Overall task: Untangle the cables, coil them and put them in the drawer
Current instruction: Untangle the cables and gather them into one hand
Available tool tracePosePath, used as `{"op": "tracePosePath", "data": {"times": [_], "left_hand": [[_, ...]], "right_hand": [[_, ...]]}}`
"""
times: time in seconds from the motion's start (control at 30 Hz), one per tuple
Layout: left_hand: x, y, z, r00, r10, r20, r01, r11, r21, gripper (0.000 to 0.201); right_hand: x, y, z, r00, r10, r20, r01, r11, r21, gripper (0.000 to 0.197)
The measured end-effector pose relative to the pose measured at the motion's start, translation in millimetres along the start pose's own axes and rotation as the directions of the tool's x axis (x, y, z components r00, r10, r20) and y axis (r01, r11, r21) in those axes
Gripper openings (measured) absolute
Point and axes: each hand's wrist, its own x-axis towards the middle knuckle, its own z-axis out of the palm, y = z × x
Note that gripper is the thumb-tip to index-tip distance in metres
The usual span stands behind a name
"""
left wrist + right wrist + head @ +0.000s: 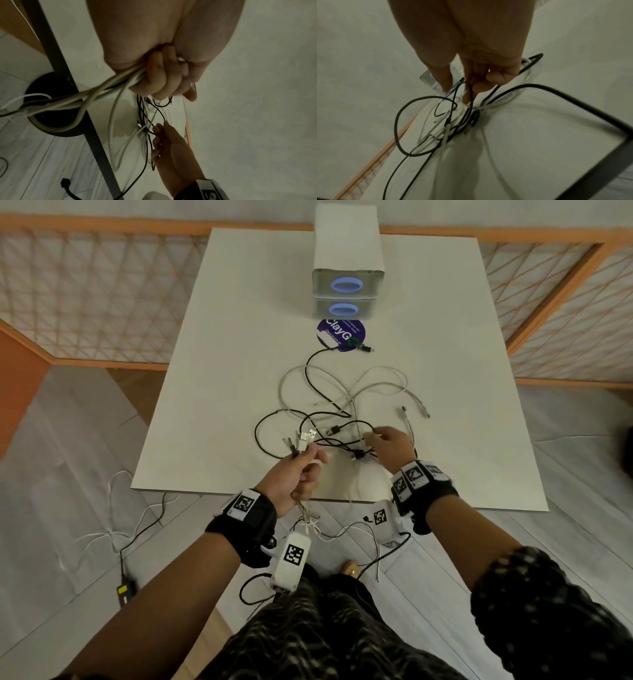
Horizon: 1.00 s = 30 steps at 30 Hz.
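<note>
A tangle of black and white cables [337, 412] sprawls over the white table [239, 302]. My left hand [301, 470] grips a bundle of cable ends [303, 440] above the near edge, plugs sticking out past the fingers; the bundle [106, 86] trails out of the fist in the left wrist view. My right hand [385, 441] reaches into the knot and pinches a black cable loop [471, 94] between thumb and fingers [471, 83]. A small white drawer unit [347, 268] with two blue ring handles stands shut at the far end.
A round purple sticker [340, 333] lies in front of the drawers, with a black plug [364, 348] on its edge. More cords and a black adapter [125, 590] lie on the floor at left. Lattice railings [85, 296] flank the table.
</note>
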Motion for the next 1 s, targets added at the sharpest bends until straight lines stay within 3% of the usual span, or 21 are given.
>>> {"op": "tracePosePath", "data": {"times": [0.03,0.1,0.23,0.3,0.37,0.43,0.5,0.53,0.63,0.7,0.77,0.87,0.9,1.0], "left_hand": [[-1.0,-0.2,-2.6,0.999,-0.006,-0.032,0.006,1.0,-0.009,0.037],[-1.0,-0.3,-8.1,0.996,-0.02,-0.09,0.015,0.998,-0.055,0.038],[3.8,1.3,-9.3,0.992,-0.024,-0.12,-0.002,0.978,-0.209,0.033],[6.5,4.5,-4.0,0.995,0.004,-0.1,-0.028,0.969,-0.244,0.032],[9.0,8.1,3.7,0.997,0.021,-0.072,-0.037,0.975,-0.218,0.032],[12.3,8.2,9.4,0.997,0.014,-0.071,-0.026,0.984,-0.177,0.026],[14.3,4.6,11.1,0.997,-0.001,-0.075,-0.013,0.983,-0.183,0.029],[15.0,1.4,10.5,0.997,-0.001,-0.072,-0.014,0.978,-0.21,0.031],[10.4,-7.2,6.1,0.999,0.001,-0.039,-0.012,0.963,-0.27,0.035],[4.7,-9.2,3.2,1.0,-0.001,-0.031,-0.005,0.981,-0.192,0.036],[-1.2,-8.2,0.1,0.999,0.002,-0.046,-0.005,0.997,-0.077,0.037],[-6.4,-5.3,-7.1,0.994,0.03,-0.105,-0.025,0.999,0.045,0.042],[-7.6,-4.2,-9.1,0.988,0.063,-0.139,-0.053,0.995,0.079,0.043],[-7.7,-3.5,-14.3,0.947,0.195,-0.255,-0.167,0.978,0.126,0.045]], "right_hand": [[-0.4,-2.0,-0.5,0.998,-0.04,0.037,0.04,0.999,-0.002,0.018],[-5.1,-6.2,-1.0,0.993,-0.103,0.059,0.098,0.992,0.081,0.018],[-40.6,-13.4,5.7,0.97,-0.239,-0.042,0.239,0.913,0.331,0.01],[-67.8,-13.6,12.8,0.903,-0.427,-0.04,0.424,0.875,0.235,0.012],[-88.3,-9.4,20.6,0.768,-0.64,0.03,0.638,0.768,0.054,0.013],[-92.8,-1.2,26.9,0.717,-0.665,0.21,0.684,0.729,-0.03,0.013],[-84.7,8.3,27.3,0.75,-0.559,0.354,0.623,0.777,-0.092,0.014],[-77.5,12.9,25.6,0.783,-0.509,0.357,0.583,0.801,-0.136,0.022],[-50.5,22.3,14.0,0.868,-0.456,0.196,0.494,0.833,-0.25,0.04],[-35.1,24.4,6.0,0.89,-0.408,0.203,0.455,0.765,-0.457,0.043],[-27.9,28.4,3.1,0.888,-0.393,0.239,0.449,0.628,-0.635,0.038],[-29.3,35.6,2.6,0.857,-0.455,0.242,0.484,0.552,-0.679,0.023],[-29.8,37.8,2.3,0.855,-0.458,0.242,0.491,0.569,-0.66,0.022],[-33.6,38.9,-1.5,0.89,-0.439,0.123,0.441,0.761,-0.475,0.023]]}}
